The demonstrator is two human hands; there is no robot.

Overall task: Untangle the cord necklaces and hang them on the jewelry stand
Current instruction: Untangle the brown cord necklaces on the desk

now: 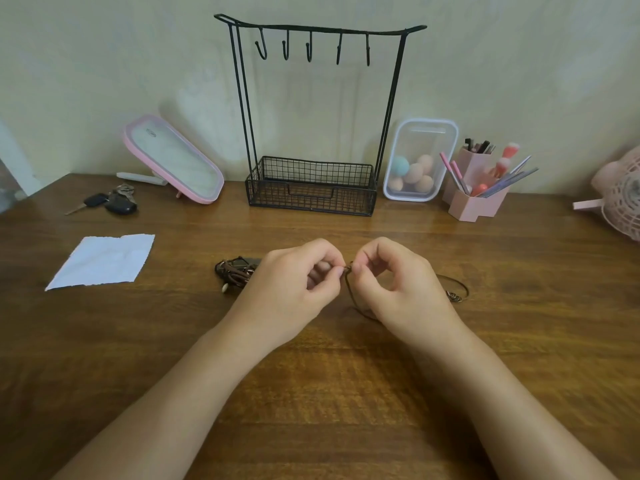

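On the wooden surface (332,393) before the jewelry stand (313,28), your left hand (294,282) and right hand (398,282) pinch one cord necklace (348,289); tugging apart could tighten any knot.

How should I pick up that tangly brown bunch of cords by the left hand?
Probably from above, pinching the loops on the left edge of the cord bunch. It lies flat on the table, and the left hand, pinching another necklace, hides its right side.
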